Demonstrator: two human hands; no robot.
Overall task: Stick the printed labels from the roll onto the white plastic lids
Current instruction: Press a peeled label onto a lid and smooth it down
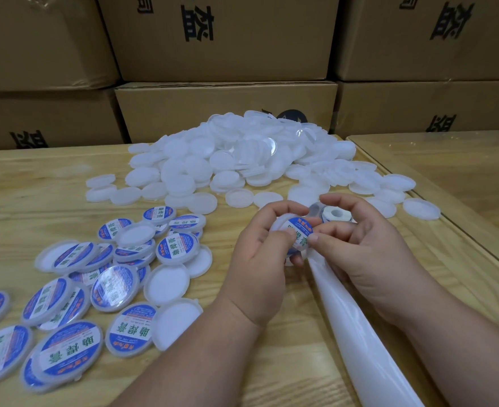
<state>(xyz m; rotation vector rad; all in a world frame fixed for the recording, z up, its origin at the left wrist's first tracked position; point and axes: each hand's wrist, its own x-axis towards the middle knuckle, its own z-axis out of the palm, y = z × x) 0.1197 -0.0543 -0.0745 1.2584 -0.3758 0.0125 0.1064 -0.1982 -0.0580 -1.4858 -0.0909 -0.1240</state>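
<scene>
My left hand [260, 248] grips a white lid [283, 227] above the table [242, 362] while my right hand [357, 245] pinches the label [299, 230] onto it, which I judge next needs smoothing flat

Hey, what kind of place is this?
Probably a small packing workshop or stockroom: stacked cardboard boxes along the back, a heap of blank white lids on a wooden table, and labelled lids piled beside.
</scene>
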